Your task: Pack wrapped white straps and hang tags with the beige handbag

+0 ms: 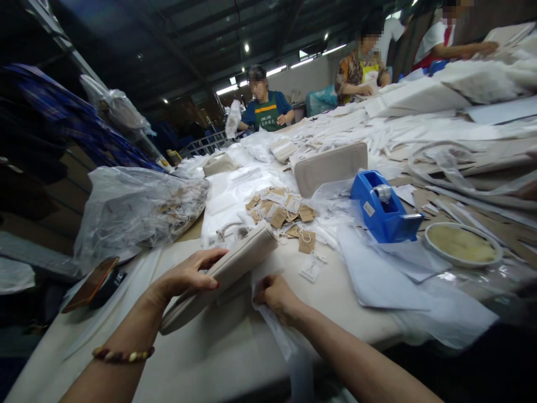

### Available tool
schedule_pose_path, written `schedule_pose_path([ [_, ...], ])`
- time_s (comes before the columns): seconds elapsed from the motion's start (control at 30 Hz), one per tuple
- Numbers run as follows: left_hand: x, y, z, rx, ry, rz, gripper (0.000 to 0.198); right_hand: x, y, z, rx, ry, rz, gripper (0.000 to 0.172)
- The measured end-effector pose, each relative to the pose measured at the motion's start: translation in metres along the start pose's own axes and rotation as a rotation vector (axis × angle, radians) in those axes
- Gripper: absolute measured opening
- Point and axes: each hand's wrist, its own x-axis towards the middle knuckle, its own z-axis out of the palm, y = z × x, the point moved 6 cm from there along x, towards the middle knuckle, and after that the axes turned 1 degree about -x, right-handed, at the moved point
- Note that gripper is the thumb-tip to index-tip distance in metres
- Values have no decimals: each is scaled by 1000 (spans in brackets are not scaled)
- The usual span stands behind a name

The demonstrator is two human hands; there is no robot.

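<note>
A beige handbag (pixel 235 263) is tilted up over the near part of the table. My left hand (pixel 195 274) grips it by its near long edge, thumb on one side and fingers over the other. Just right of the bag, my right hand (pixel 274 294) is closed on a strip of white translucent wrapping (pixel 283 341), which hangs down past the table edge. Past the bag lies a heap of brown and white hang tags (pixel 281 210) with strings. One loose tag (pixel 307 242) lies nearer to my right hand.
A blue tape dispenser (pixel 384 207) stands right, beside a round dish (pixel 461 244) and white paper sheets (pixel 377 274). Another beige bag (pixel 329 168) stands behind the tags. At left are a plastic sack (pixel 138 207) and a phone (pixel 90 285). Several co-workers (pixel 268 106) work across the table.
</note>
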Motion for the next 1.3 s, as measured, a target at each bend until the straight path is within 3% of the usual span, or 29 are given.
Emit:
schedule_pose_path([
  [0.17, 1, 0, -1, -3, 0, 1, 76, 2, 2, -7, -129, -7, -16, 8],
  [0.37, 0, 5, 2, -71, -31, 9, 73, 2, -8, -34, -391, 135, -159, 23],
  [0.6, 0, 4, 0, -197, -48, 10, 68, 4, -13, -23, -487, 109, -143, 29],
  [0.77, 3, 1, -8, -253, -66, 46, 63, 10, -2, -4, -401, 44, -30, 26],
  [0.9, 4, 2, -6, -199, -72, 40, 66, 3, -1, 11, -192, -49, -2, 26],
  [1.0, 2, 4, 0, -19, -27, 33, 67, -9, -2, 16, -35, -129, 5, 20],
  [1.3, -9, 8, 29, 413, 163, -92, 86, -33, 20, 9, 152, -196, 44, 7],
])
